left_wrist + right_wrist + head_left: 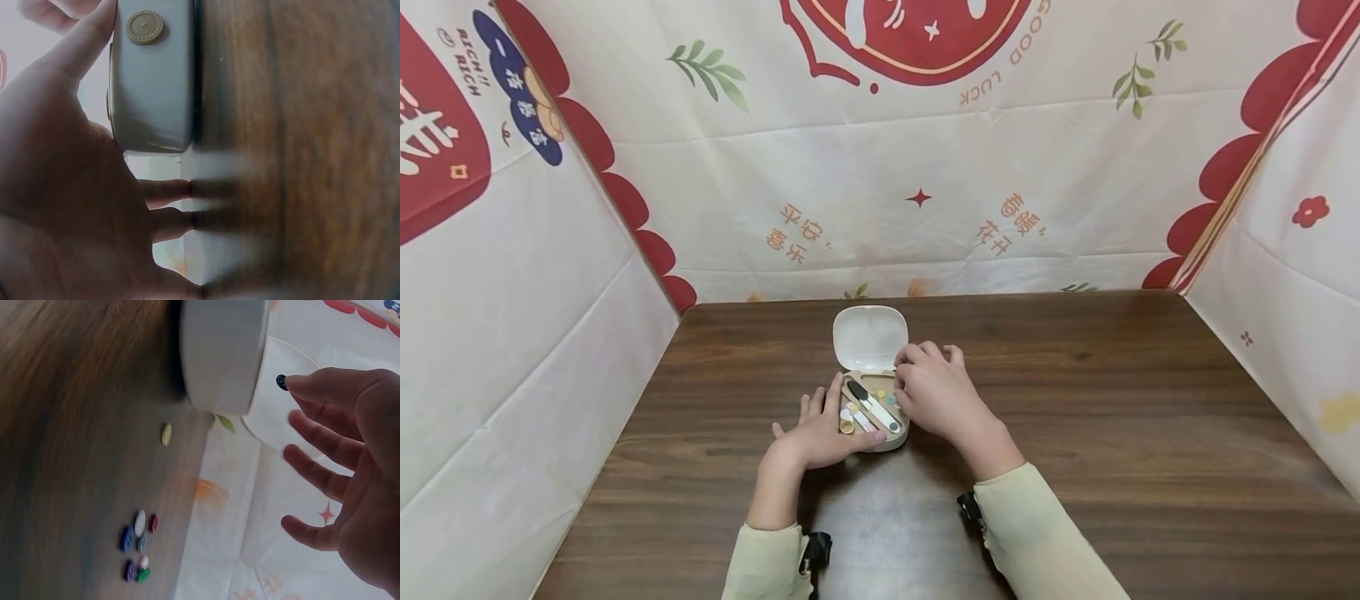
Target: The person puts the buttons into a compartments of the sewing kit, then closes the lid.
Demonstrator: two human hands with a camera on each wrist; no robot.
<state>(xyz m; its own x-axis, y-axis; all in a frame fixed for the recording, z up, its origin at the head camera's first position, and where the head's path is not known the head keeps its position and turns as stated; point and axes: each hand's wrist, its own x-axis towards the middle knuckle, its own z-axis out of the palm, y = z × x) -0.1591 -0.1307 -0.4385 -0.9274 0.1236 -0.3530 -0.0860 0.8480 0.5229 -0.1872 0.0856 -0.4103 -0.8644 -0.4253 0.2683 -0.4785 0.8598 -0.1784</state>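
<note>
A small sewing box (892,444) stands on the table with its white lid (870,337) raised. My left hand (816,437) rests against its left side and front, fingers straight and thumb along the front rim. Inside lie a slim black-and-white tool (874,407), a gold ring-like piece (847,426), pale thread spools (860,417) and small buttons (891,399). Above the box's right side, my right hand (940,392) pinches a dark button (281,382) between thumb and forefinger. Its other fingers are spread. A round button-shaped clasp (144,27) shows on the box front.
On the table beside the box, the right wrist view shows a yellow button (166,434) and a loose group with a white button (140,523), a blue button (127,539) and several others. Printed cloth (917,150) encloses the wooden table (1075,392) at back and sides.
</note>
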